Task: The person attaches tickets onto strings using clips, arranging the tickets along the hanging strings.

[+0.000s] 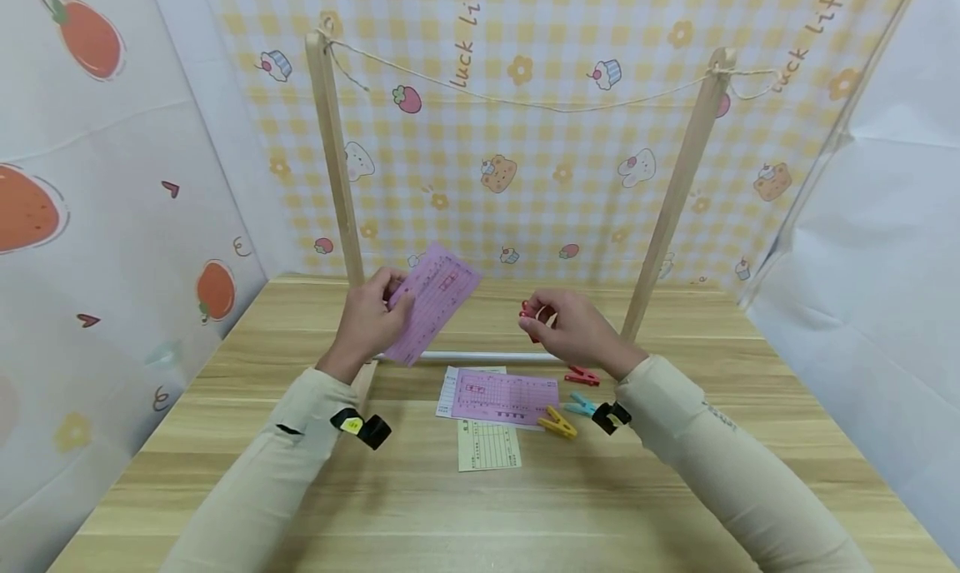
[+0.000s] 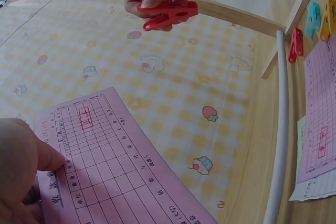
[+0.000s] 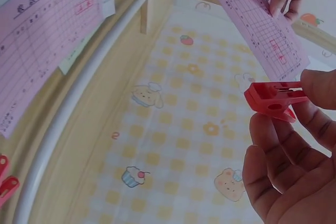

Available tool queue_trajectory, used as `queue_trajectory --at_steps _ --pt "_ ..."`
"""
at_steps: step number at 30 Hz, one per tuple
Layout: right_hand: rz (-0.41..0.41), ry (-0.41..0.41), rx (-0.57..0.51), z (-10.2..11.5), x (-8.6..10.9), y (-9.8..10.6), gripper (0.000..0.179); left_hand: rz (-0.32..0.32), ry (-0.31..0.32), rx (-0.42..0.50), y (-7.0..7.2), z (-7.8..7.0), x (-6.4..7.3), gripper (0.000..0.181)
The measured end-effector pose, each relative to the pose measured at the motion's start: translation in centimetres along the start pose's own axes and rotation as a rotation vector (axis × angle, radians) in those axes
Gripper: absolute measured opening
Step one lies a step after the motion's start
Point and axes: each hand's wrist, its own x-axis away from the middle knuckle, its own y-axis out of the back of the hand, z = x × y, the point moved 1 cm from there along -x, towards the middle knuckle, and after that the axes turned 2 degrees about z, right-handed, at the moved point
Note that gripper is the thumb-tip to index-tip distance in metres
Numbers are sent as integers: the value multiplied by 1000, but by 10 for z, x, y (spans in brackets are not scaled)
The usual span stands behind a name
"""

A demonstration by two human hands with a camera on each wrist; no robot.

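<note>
My left hand pinches a pink receipt slip by its edge, thumb on the printed side, held tilted above the table. In the left wrist view the slip shows a printed grid and a red stamp. Across from it, my right hand holds a red clothespin between thumb and fingers. The clothespin stands apart from the slip. Below the hands, another pink slip lies over a white slip and a pale green slip on the table.
A string hangs slack between two wooden posts, joined low down by a white rod. Beside the slips lie a red clothespin, a blue clothespin and a yellow clothespin. Patterned cloth backs the wooden table.
</note>
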Motion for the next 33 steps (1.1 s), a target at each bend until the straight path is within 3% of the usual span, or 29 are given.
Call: queue_trajectory --at_steps 16,26,30,33 --pt "-41 92 4 8 -19 7 8 -96 -35 59 3 -13 -15 25" --pt "-38 107 -6 17 -27 11 8 -178 -131 167 4 -14 -23 34" --pt "-47 102 19 19 -29 13 8 -207 -199 164 5 -15 -26 22" --pt "-59 106 36 22 -31 15 8 -232 -217 139 5 -16 -29 15"
